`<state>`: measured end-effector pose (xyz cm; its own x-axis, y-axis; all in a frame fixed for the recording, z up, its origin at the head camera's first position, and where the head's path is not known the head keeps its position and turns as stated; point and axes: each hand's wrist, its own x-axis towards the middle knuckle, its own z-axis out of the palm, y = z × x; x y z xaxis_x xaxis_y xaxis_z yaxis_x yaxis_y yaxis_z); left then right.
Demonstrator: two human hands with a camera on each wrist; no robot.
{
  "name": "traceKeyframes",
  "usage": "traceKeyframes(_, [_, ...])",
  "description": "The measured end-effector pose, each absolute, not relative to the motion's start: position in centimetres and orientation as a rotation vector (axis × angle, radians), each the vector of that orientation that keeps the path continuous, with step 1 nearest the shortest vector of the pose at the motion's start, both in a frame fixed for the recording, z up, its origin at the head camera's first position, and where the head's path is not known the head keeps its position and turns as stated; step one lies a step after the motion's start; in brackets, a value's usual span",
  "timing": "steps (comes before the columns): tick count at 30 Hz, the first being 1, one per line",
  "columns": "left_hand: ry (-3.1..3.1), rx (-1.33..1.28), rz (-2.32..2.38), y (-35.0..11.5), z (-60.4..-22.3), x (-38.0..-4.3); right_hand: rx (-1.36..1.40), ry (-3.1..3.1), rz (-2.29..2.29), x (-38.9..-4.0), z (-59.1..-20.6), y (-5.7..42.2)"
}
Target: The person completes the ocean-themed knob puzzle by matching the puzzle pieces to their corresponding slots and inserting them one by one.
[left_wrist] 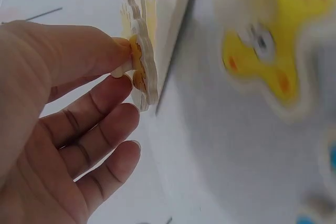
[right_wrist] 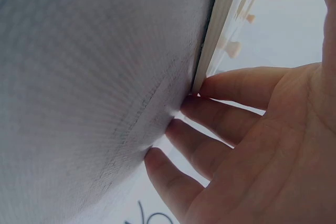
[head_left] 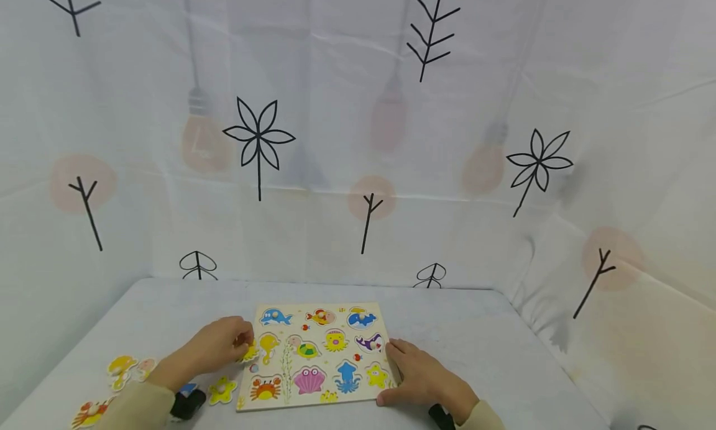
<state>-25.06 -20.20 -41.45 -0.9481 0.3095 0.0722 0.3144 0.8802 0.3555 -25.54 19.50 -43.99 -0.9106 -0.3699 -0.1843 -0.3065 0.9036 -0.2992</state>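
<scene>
A wooden puzzle board point(head_left: 302, 399) with sea-animal pictures lies on the table. Left of it, my left hand point(head_left: 220, 340) pinches a yellow puzzle piece point(left_wrist: 137, 69) between thumb and index finger by its small knob. The piece is tilted on edge beside the board's left side, its picture mostly hidden. My right hand point(head_left: 416, 377) rests against the board's right edge, fingers extended; in the right wrist view the fingertips point(right_wrist: 191, 108) touch the table and board edge. A yellow star piece point(head_left: 222, 390) lies below the left hand.
Further left lie a yellow seahorse piece point(head_left: 121, 366), a pinkish piece point(head_left: 146, 366) and a red crab piece point(head_left: 89, 414), partly behind the left forearm. A blue piece point(head_left: 189, 388) shows beside the black wrist camera point(head_left: 189, 405). Printed cloth walls point(head_left: 335, 231) surround the table.
</scene>
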Motion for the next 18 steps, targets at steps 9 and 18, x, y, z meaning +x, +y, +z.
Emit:
traceKeyframes(9, [-2.948,-0.715,-0.533,-17.0,-42.1,-26.1,-0.494,2.828,-0.389,-25.4,-43.7,19.3])
traceKeyframes(18, [-2.895,-0.860,-0.501,-13.9,-42.2,-27.4,-0.488,2.841,-0.362,-25.5,-44.1,19.4])
